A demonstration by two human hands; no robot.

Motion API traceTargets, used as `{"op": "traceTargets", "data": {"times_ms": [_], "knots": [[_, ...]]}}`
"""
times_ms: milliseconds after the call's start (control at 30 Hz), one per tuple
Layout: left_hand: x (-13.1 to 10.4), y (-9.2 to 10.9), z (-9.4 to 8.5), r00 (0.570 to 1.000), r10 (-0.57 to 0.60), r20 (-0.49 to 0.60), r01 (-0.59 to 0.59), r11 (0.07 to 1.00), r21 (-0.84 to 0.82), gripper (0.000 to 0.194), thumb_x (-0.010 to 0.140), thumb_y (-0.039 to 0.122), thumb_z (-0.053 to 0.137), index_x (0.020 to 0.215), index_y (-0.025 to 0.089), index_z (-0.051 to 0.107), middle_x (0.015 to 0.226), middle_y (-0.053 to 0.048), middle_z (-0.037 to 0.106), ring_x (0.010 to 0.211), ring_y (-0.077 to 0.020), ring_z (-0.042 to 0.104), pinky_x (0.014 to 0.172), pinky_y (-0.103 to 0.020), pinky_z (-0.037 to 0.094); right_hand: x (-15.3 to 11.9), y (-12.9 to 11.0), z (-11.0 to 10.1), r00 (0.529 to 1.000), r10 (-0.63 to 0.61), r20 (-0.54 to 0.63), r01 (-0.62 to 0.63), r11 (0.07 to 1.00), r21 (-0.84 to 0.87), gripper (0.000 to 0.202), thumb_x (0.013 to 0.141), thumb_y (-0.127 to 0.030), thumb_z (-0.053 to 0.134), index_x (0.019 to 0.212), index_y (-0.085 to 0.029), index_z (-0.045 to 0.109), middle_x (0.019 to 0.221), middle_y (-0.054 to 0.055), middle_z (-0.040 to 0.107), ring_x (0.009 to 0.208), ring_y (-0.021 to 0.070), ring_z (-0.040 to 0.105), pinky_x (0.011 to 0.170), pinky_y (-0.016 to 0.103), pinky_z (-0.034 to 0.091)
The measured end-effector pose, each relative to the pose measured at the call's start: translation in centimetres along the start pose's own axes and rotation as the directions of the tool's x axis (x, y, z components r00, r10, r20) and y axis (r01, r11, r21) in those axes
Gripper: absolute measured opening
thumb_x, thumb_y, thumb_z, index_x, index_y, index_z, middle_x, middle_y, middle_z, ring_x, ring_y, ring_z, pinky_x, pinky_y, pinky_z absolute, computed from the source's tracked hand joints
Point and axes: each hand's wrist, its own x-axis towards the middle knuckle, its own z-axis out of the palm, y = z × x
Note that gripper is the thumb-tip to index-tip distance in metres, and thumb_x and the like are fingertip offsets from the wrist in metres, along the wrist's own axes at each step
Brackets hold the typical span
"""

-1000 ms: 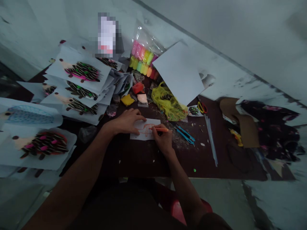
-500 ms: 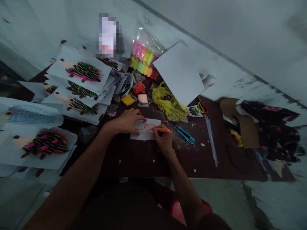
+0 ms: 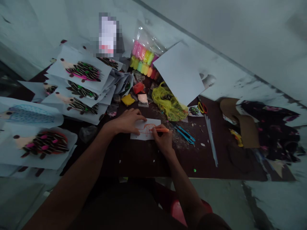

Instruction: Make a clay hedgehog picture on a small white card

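A small white sheet of paper (image 3: 137, 135) with an orange line drawing lies on the dark table (image 3: 141, 159). My left hand (image 3: 128, 121) rests at the sheet's left side, thumb and forefinger spread over its edge. In my right hand (image 3: 163, 137) is an orange pen (image 3: 162, 130), its tip on the drawing at the sheet's right part. Just right of that hand lie blue-handled tools (image 3: 184, 134).
Stacked papers with hedgehog pictures (image 3: 81, 72) cover the left. Behind are bagged colored clay (image 3: 144, 60), a yellow plastic bag (image 3: 168, 102) and a large white sheet (image 3: 179, 73). Scissors (image 3: 202, 108), clear sticks (image 3: 211, 140) and dark floral cloth (image 3: 271, 127) lie to the right.
The drawing has more orange strokes in its right part. My right hand and the pen have shifted very slightly; my left hand stays in place.
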Motion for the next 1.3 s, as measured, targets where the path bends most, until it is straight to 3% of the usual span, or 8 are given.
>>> {"op": "traceTargets", "data": {"times_ms": [300,500,1300], "knots": [[0.01,-0.06,0.18,1.000,0.009,-0.015,-0.008,1.000,0.017,0.063,0.068,0.040,0.076,0.130,0.031,0.065,0.124,-0.006,0.057,0.114,-0.0300,0.050,0.098,-0.039,0.038,0.01,-0.19,0.00,1.000,-0.001,0.000,0.001,1.000,0.017,0.023,0.084,-0.037,0.057,0.067,-0.022,0.063,0.062,0.000,0.067,0.054,0.0151,0.062,0.055,0.025,0.045],[0.06,-0.01,0.17,1.000,0.001,-0.012,-0.001,0.999,0.035,0.064,0.068,0.040,0.077,0.130,0.030,0.065,0.124,-0.006,0.057,0.115,-0.0298,0.050,0.099,-0.038,0.038,-0.03,-0.40,-0.34,0.998,0.018,-0.060,-0.019,1.000,-0.015,0.026,0.084,-0.039,0.058,0.066,-0.021,0.062,0.059,0.000,0.067,0.052,0.0145,0.060,0.054,0.025,0.045],[0.12,-0.16,0.32,1.000,0.006,-0.021,-0.006,1.000,0.028,0.063,0.068,0.041,0.076,0.130,0.029,0.066,0.123,-0.007,0.057,0.115,-0.0298,0.051,0.098,-0.039,0.039,-0.82,-0.34,0.16,1.000,-0.024,-0.019,0.023,0.999,-0.032,0.022,0.084,-0.034,0.057,0.067,-0.022,0.062,0.061,-0.001,0.066,0.055,0.0142,0.062,0.056,0.024,0.045]]}}
